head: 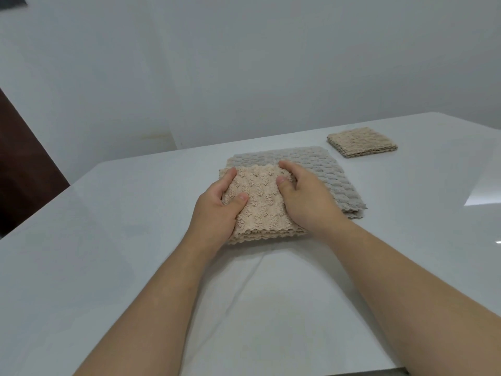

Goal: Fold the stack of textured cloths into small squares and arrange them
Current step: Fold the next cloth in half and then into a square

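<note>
A beige textured cloth (260, 204), folded into a small thick square, lies on the near left part of a stack of grey textured cloths (320, 172). My left hand (217, 210) grips its left edge, thumb on top and fingers curled round the far corner. My right hand (303, 196) holds its right edge, thumb on top and fingers over the far right corner. Another beige cloth folded into a small square (362, 142) sits apart at the far right of the table.
The white table (135, 253) stretches wide on the left and in front of the cloths. A white wall stands behind it and a dark brown panel (24, 164) at the left. The table's near edge shows at bottom right.
</note>
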Action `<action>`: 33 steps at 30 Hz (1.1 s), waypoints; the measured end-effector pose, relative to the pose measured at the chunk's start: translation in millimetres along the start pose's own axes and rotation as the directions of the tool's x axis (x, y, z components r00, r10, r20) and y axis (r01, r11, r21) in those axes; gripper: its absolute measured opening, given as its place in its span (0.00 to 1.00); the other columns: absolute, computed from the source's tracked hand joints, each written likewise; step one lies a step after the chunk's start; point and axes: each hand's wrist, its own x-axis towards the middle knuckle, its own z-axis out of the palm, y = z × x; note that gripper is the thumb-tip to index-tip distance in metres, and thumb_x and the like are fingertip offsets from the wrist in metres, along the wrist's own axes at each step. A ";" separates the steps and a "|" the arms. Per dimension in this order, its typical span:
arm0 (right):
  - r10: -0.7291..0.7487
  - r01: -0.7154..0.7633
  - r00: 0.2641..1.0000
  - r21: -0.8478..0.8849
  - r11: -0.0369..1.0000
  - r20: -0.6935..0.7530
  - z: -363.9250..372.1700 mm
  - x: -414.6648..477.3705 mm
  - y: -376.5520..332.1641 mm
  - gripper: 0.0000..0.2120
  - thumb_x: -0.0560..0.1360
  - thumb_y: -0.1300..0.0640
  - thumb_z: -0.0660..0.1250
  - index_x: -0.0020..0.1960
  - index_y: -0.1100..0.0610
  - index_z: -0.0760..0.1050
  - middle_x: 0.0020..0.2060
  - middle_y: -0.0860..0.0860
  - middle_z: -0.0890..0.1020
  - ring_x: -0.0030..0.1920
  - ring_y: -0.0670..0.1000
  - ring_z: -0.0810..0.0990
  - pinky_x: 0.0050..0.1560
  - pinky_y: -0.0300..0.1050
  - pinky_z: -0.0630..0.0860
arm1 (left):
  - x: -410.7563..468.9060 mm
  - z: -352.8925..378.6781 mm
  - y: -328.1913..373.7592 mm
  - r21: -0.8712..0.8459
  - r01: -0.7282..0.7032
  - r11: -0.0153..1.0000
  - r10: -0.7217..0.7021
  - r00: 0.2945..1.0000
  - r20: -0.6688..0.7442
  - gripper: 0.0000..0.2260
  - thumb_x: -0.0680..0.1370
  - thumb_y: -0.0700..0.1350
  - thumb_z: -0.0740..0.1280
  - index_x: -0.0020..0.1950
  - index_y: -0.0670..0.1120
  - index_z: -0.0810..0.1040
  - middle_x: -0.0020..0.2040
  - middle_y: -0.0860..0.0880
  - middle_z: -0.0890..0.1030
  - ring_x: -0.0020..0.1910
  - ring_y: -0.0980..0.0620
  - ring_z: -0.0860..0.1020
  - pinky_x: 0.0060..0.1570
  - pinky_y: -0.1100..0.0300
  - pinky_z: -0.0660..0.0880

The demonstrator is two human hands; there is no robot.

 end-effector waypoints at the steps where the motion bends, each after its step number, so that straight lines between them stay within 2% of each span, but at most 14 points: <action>1: 0.009 -0.009 1.000 0.013 1.000 0.002 0.2 0.4 0.8 0.21 0.85 0.49 0.58 0.78 0.47 0.65 0.63 0.50 0.80 0.66 0.53 0.77 0.71 0.49 0.70 | 0.0 0.8 -0.2 0.004 -0.004 1.000 0.004 1.000 0.005 0.26 0.81 0.38 0.68 0.78 0.48 0.69 0.61 0.71 0.70 0.51 0.85 0.70 0.55 0.80 0.68; 4: 0.029 -0.029 0.999 0.035 0.999 0.013 0.8 2.5 2.5 0.22 0.84 0.49 0.59 0.77 0.46 0.65 0.49 0.45 0.79 0.58 0.51 0.78 0.69 0.53 0.72 | 0.8 1.3 -1.4 0.010 -0.005 1.000 0.005 1.000 0.012 0.26 0.81 0.38 0.68 0.78 0.48 0.68 0.66 0.65 0.69 0.50 0.86 0.69 0.49 0.83 0.66; 6: 0.032 -0.033 0.999 0.052 0.998 0.016 -0.1 3.1 2.1 0.22 0.84 0.49 0.60 0.77 0.46 0.66 0.48 0.44 0.78 0.58 0.51 0.79 0.69 0.54 0.72 | 1.5 0.5 -1.4 0.021 0.004 1.000 -0.004 1.000 0.025 0.26 0.81 0.38 0.68 0.79 0.48 0.67 0.67 0.64 0.69 0.51 0.85 0.69 0.51 0.82 0.67; 9: 0.040 -0.041 0.999 0.071 0.997 0.012 -3.5 -0.4 1.3 0.22 0.84 0.51 0.60 0.78 0.49 0.66 0.62 0.48 0.79 0.69 0.53 0.75 0.73 0.50 0.68 | -2.1 2.7 4.2 0.058 0.016 0.998 -0.018 0.999 0.034 0.27 0.81 0.39 0.69 0.79 0.49 0.67 0.72 0.62 0.69 0.60 0.79 0.71 0.61 0.76 0.69; 11: 0.044 -0.044 0.999 0.028 0.999 0.004 -9.9 -2.2 1.6 0.22 0.84 0.53 0.60 0.78 0.50 0.66 0.69 0.50 0.77 0.70 0.52 0.73 0.73 0.49 0.67 | -6.2 10.3 13.3 0.107 0.026 0.994 -0.031 0.998 0.046 0.27 0.81 0.41 0.69 0.80 0.49 0.66 0.77 0.56 0.69 0.70 0.64 0.71 0.72 0.61 0.69; 13: 0.050 -0.050 0.999 -0.008 0.999 -0.005 -22.7 0.1 3.6 0.22 0.84 0.53 0.61 0.77 0.51 0.67 0.70 0.51 0.76 0.70 0.53 0.74 0.73 0.50 0.68 | -9.1 22.3 26.2 0.183 0.018 0.983 -0.029 0.998 0.058 0.28 0.81 0.42 0.68 0.80 0.49 0.64 0.77 0.53 0.69 0.74 0.54 0.70 0.74 0.52 0.68; 16: 0.056 -0.057 0.998 -0.026 0.998 -0.013 -58.0 7.6 11.3 0.21 0.83 0.53 0.62 0.76 0.50 0.69 0.63 0.53 0.81 0.52 0.50 0.79 0.66 0.52 0.75 | -10.5 48.8 49.7 0.241 -0.009 0.970 -0.009 0.997 0.077 0.29 0.81 0.44 0.68 0.81 0.50 0.62 0.77 0.51 0.70 0.75 0.51 0.70 0.75 0.49 0.66; 18: 0.033 -0.034 0.999 -0.046 0.998 -0.021 -88.3 7.1 18.9 0.22 0.83 0.52 0.62 0.76 0.49 0.69 0.54 0.51 0.82 0.41 0.47 0.78 0.57 0.44 0.78 | -13.0 71.6 65.5 0.248 -0.017 0.969 -0.006 0.996 0.093 0.29 0.81 0.45 0.68 0.81 0.50 0.62 0.78 0.52 0.68 0.75 0.53 0.69 0.75 0.50 0.66; 21: 0.028 -0.031 0.999 -0.054 0.998 -0.045 -134.0 0.7 37.4 0.22 0.83 0.53 0.63 0.76 0.49 0.70 0.69 0.49 0.77 0.62 0.51 0.81 0.55 0.38 0.72 | -17.4 114.4 81.9 0.275 -0.021 0.961 -0.016 0.991 0.131 0.31 0.81 0.48 0.69 0.81 0.51 0.60 0.76 0.49 0.71 0.72 0.40 0.72 0.71 0.41 0.69; 23: 0.065 -0.067 0.997 -0.036 0.997 -0.050 -160.7 -1.5 56.1 0.21 0.82 0.55 0.65 0.75 0.50 0.71 0.70 0.51 0.77 0.65 0.54 0.79 0.55 0.39 0.74 | -20.1 145.7 87.4 0.302 -0.028 0.953 -0.025 0.985 0.170 0.32 0.80 0.49 0.69 0.82 0.51 0.59 0.76 0.49 0.72 0.69 0.34 0.74 0.68 0.37 0.71; 26: 0.116 -0.119 0.992 -0.052 0.992 -0.054 -193.2 0.5 88.6 0.20 0.81 0.55 0.66 0.73 0.51 0.74 0.68 0.52 0.78 0.61 0.51 0.80 0.57 0.38 0.72 | -19.2 190.6 88.7 0.327 -0.051 0.944 -0.024 0.975 0.220 0.32 0.81 0.49 0.68 0.82 0.49 0.59 0.78 0.49 0.68 0.73 0.43 0.72 0.73 0.45 0.69; 30: 0.150 -0.153 0.988 -0.131 0.980 -0.030 -223.5 9.7 126.0 0.20 0.81 0.55 0.67 0.73 0.53 0.74 0.52 0.52 0.80 0.37 0.40 0.74 0.43 0.31 0.69 | -10.7 242.2 84.0 0.399 -0.059 0.915 -0.050 0.965 0.256 0.32 0.82 0.52 0.67 0.82 0.48 0.58 0.80 0.48 0.65 0.78 0.48 0.64 0.77 0.48 0.61; 31: 0.162 -0.164 0.986 -0.152 0.975 -0.025 -228.7 13.2 134.2 0.20 0.81 0.55 0.67 0.73 0.53 0.75 0.54 0.52 0.81 0.39 0.41 0.77 0.45 0.32 0.70 | -7.6 253.2 81.8 0.427 -0.053 0.903 -0.065 0.964 0.257 0.32 0.82 0.53 0.66 0.82 0.49 0.57 0.80 0.47 0.64 0.78 0.47 0.63 0.77 0.47 0.61; 33: 0.179 -0.180 0.984 -0.182 0.967 -0.025 -238.0 21.7 148.4 0.19 0.81 0.55 0.68 0.71 0.53 0.76 0.62 0.53 0.82 0.54 0.48 0.81 0.56 0.35 0.69 | -2.6 272.8 80.2 0.484 -0.053 0.874 -0.085 0.962 0.259 0.32 0.82 0.54 0.65 0.82 0.49 0.57 0.80 0.46 0.64 0.78 0.46 0.64 0.76 0.48 0.62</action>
